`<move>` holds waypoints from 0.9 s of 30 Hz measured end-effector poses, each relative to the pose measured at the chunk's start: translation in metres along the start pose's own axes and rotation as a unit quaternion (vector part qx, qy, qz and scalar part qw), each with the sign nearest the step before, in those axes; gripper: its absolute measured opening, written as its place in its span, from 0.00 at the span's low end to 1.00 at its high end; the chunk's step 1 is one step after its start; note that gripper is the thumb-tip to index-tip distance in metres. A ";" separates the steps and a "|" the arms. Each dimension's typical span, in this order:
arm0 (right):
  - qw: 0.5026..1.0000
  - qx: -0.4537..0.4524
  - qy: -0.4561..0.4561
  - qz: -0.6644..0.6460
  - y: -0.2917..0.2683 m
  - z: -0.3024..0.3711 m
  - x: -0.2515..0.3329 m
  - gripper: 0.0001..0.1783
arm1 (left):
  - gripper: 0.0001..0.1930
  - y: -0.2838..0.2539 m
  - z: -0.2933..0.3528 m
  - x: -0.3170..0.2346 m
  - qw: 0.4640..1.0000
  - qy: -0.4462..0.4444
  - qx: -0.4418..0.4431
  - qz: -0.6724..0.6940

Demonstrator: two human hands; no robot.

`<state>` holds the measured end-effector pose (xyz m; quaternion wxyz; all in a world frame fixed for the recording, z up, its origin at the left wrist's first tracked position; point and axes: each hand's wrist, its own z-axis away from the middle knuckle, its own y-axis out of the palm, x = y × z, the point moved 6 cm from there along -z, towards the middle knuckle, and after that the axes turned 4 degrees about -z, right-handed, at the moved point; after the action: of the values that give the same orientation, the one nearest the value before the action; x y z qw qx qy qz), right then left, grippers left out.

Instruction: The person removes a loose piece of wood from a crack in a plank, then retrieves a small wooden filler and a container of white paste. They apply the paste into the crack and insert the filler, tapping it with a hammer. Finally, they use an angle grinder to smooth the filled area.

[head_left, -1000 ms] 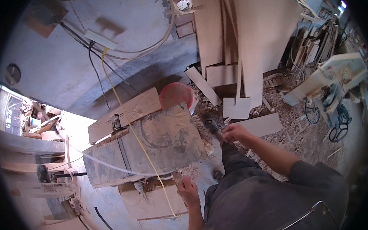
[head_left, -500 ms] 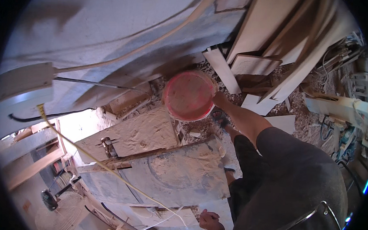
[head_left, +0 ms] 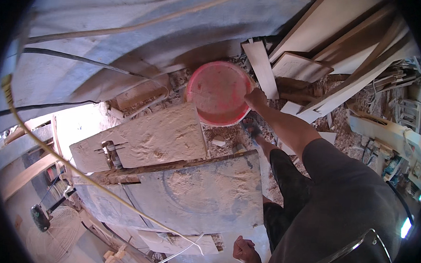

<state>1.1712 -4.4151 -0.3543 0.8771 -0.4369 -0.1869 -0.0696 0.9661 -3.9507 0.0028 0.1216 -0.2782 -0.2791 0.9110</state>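
Observation:
A round red basin [head_left: 219,94], dusty inside with a pale outer rim, is low down by the wall. My right hand [head_left: 256,99] is closed around its right edge with the arm stretched out. My left hand [head_left: 244,250] hangs near the lower edge of the view. Its fingers are curled into a fist, and I see nothing in it. It is beside the near corner of a grey worktable [head_left: 212,207] strewn with sawdust, not touching it. My sandalled foot [head_left: 251,125] stands just beside the basin.
A sawdust-covered board [head_left: 149,138] lies beyond the worktable, with a small metal fitting [head_left: 111,154] on it. Long planks [head_left: 327,28] lean at the upper right. A yellow cable [head_left: 100,189] crosses the left side, near a fan [head_left: 55,233]. Wood shavings [head_left: 329,106] cover the floor.
The view has shifted, so most things sit higher in it. The basin looks slightly larger and a little farther from my foot. My right hand keeps its grip; my left hand stays curled.

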 end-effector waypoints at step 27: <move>0.911 0.135 -0.125 -0.369 -0.162 0.315 -0.024 0.06 | 0.17 -0.095 0.017 -0.016 0.947 0.261 0.077 0.169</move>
<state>1.0183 -4.2650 -0.0709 0.8087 -0.2198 -0.4509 -0.3070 0.9752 -3.8872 0.0762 0.0555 -0.5395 -0.1149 0.8323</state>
